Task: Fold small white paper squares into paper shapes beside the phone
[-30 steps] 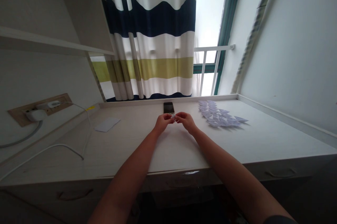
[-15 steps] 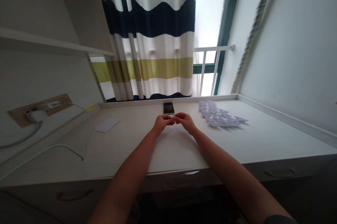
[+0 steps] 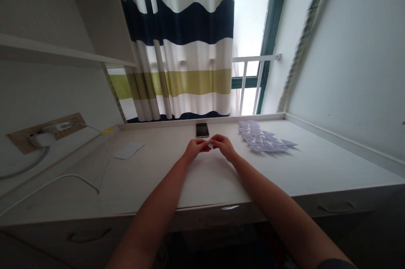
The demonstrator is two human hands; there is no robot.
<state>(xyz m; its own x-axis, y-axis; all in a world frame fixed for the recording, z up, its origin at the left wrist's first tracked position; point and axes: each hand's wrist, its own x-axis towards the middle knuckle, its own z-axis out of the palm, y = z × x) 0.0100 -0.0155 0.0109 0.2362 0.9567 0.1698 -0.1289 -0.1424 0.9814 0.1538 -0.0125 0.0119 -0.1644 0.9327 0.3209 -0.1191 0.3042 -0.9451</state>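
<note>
Between the fingertips of both hands is a small piece of white paper (image 3: 210,144), mostly covered by the fingers. My left hand (image 3: 195,148) pinches it from the left, and my right hand (image 3: 222,144) pinches it from the right. Just beyond the hands a dark-screened phone (image 3: 202,130) lies flat on the white desk (image 3: 161,168). To the right, several folded white paper pieces (image 3: 265,139) with pointed ends are laid out in overlapping rows. A small stack of flat white paper (image 3: 129,150) lies on the left part of the desk.
White cables (image 3: 103,163) run across the desk's left side from plugs in a wall socket (image 3: 47,130). A raised rim (image 3: 177,122) borders the desk at the back. A striped curtain (image 3: 196,58) hangs behind it, and a shelf (image 3: 63,54) juts out at upper left.
My fingers have shifted slightly around the paper, and a little more of its white surface shows between them. The phone and the other paper have stayed in place.
</note>
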